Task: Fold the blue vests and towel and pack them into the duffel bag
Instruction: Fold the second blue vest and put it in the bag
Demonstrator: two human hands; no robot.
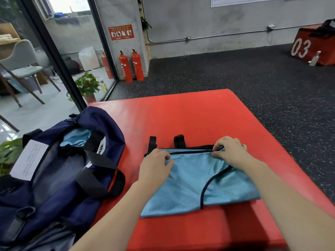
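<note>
Lying folded on the red bench [199, 113] is a blue vest [190, 180] with black trim, its two black straps poking out past its far edge. The left hand [155, 165] is resting on the vest's far left corner, fingers curling into the cloth there. The right hand [230, 149] is pinching the black-trimmed far edge, fingers bent together on it. Just beside the vest, to the left, the navy duffel bag [59, 178] is sitting open, light blue fabric [76, 137] showing inside.

Shiny mesh-cloth vest [188, 180] lies on a smooth red vinyl-like pad [190, 115]; matt woven duffel bag [59, 178].
</note>
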